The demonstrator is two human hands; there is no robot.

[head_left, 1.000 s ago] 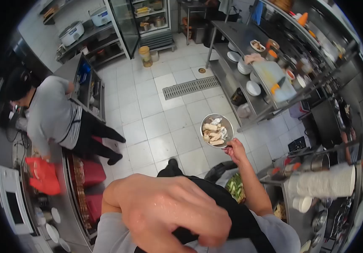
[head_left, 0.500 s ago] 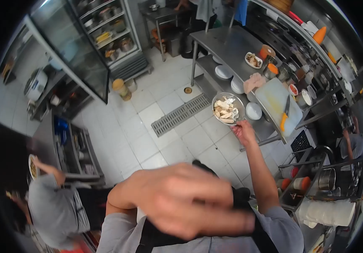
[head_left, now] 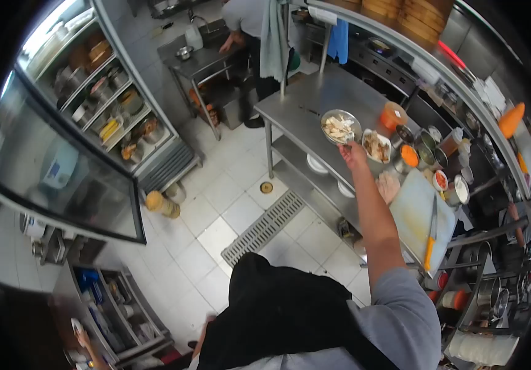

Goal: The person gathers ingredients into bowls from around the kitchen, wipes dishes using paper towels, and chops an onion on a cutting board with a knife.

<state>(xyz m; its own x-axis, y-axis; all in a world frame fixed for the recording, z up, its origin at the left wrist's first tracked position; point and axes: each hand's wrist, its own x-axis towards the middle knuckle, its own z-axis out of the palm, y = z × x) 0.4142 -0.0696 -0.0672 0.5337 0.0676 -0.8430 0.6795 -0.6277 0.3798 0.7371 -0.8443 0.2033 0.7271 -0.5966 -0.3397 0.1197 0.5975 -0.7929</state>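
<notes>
The right hand [head_left: 353, 154] grips a metal bowl [head_left: 356, 124] by its near rim above the desk [head_left: 308, 89], left of a white dish [head_left: 373, 132], a hold suited to keeping fingers off the pale food [head_left: 339, 128]; the left hand [head_left: 207, 327], seemingly that blur beside the apron [head_left: 278, 308], I can't read.

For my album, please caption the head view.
Right hand holding a bowl of pale food at a steel table, fridge door open.

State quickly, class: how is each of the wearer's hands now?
Left hand: blurred, mostly hidden by the apron; cannot be told.
Right hand: closed, holding a metal bowl of pale food pieces.
</notes>
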